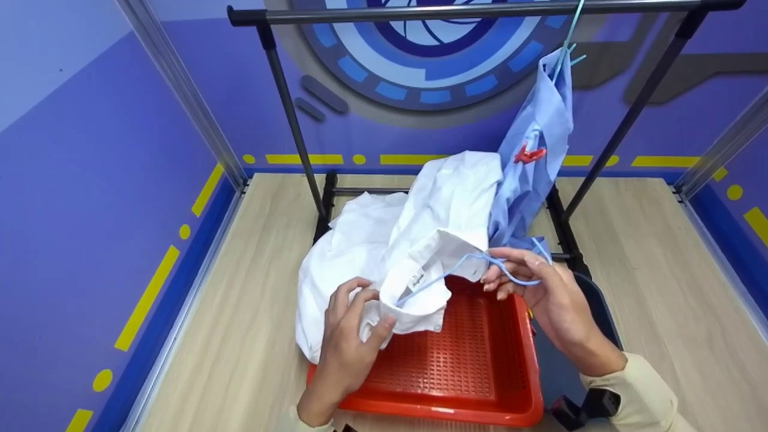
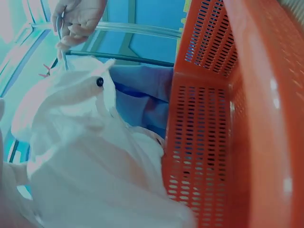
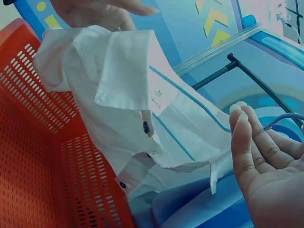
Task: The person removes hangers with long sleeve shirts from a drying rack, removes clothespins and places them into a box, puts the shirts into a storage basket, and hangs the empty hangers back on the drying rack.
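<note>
A white collared shirt (image 1: 450, 192) lies draped over the far side and left of the red basket, its neck opening facing me. My left hand (image 1: 351, 336) grips the collar at its left side, thumb below and fingers above. A thin light-blue wire hanger (image 3: 190, 93) runs inside the neck opening, past the printed label (image 1: 416, 277). My right hand (image 1: 555, 294) pinches the hanger near its hook, with the fingertips by the shirt's right edge. Dark buttons (image 3: 146, 127) show along the shirt front in the right wrist view. Most of the hanger's body is hidden inside the shirt.
The red perforated basket (image 1: 441, 414) stands in front of me. Behind it rises a dark metal clothes rack (image 1: 480, 12). A blue garment (image 1: 543, 111) with a red clip (image 1: 529, 155) hangs from its right part. A dark container (image 1: 564, 363) sits right of the basket.
</note>
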{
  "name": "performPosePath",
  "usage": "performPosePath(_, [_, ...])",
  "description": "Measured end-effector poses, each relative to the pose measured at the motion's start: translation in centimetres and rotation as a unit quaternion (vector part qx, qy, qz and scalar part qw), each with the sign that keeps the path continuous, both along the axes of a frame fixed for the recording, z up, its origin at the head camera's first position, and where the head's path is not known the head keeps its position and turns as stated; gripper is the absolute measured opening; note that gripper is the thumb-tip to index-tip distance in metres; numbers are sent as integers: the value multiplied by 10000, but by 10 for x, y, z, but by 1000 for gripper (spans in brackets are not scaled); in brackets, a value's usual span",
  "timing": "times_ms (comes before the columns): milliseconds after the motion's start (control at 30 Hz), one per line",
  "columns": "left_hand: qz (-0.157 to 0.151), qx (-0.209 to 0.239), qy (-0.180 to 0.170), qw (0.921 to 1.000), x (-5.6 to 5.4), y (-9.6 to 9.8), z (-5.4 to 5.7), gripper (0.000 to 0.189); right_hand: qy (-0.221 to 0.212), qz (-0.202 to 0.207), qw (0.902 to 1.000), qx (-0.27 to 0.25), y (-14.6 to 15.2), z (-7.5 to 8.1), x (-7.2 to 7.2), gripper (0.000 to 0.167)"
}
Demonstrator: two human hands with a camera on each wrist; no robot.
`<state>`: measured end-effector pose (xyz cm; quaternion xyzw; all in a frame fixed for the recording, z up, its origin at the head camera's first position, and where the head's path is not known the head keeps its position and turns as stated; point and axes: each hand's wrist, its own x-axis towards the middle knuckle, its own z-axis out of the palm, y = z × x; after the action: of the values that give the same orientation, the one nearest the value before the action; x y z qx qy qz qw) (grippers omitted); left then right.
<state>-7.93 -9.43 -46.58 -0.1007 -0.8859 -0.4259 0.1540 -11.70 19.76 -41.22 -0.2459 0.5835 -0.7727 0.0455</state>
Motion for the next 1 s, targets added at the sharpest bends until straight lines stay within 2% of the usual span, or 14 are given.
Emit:
performPosePath(100, [278,-266,46,9992,-2,7,6,35,-172,-111,9995,228,-2,1,3,47])
performPosePath(267, [667,-563,244,9959,-6,16,10,31,-336,-167,9980,502,-7,4,10,47])
performPosePath(467, [789,-683,387,9938,-7,17,8,20,-313,-188,9978,552,-11,9,15,47])
performPosePath(600, [879,-867,496,9911,-8,15,5,21,18,-205,9992,345,-12,10,14,48])
performPosePath(667, [910,-917,415,9908,-8,13,4,24,136,-158,9995,222,-12,9,13,50])
performPosePath(800, [872,-884,15,9923,-9,11,0,28,202,-39,9998,19,-13,7,11,50])
performPosePath(1000, [748,-498,-294,9955,-10,6,-3,44,312,-157,9994,-82,-13,5,7,39])
